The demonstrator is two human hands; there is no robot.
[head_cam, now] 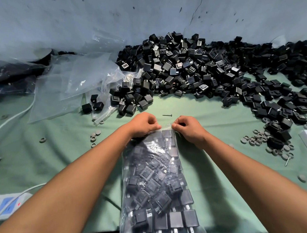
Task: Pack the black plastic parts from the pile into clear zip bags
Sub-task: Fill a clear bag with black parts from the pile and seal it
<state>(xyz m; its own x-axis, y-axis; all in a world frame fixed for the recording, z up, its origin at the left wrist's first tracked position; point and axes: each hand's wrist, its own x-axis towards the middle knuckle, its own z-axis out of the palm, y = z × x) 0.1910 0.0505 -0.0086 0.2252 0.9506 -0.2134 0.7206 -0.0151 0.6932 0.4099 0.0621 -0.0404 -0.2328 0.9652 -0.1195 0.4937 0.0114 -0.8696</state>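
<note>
A clear zip bag (157, 182) lies lengthwise on the green cloth (216, 179) between the two forearms, its bottom end at the near table edge and its mouth pointing away. It is packed full of black plastic parts, small boxy blocks with flat metal prongs; through the shiny, wrinkled film they look greyish, and the prongs show plainly on the ones nearest the bottom.

At the far end of the bag both hands meet at the mouth. The left hand (143, 124) has its fingers curled, thumb and fingertips pinching the left part of the zip strip. The right hand (188, 129) is curled the same way, pinching the right part of the strip. The hands sit close together, a short stretch of the strip showing between them.

Just beyond the hands a single screw (167, 115) lies on the cloth. To the near left sits a white power strip (7, 204) with a cable running off it. Small grey rings (263, 139) are scattered on the right, with a few more on the left.

Farther off, to the left, loose clear bags (72, 82) lie crumpled, a few black parts resting on them. Behind and to the right spreads the big pile of black parts (194, 69), heaped against a pale blue sheet (100, 18) at the back.
</note>
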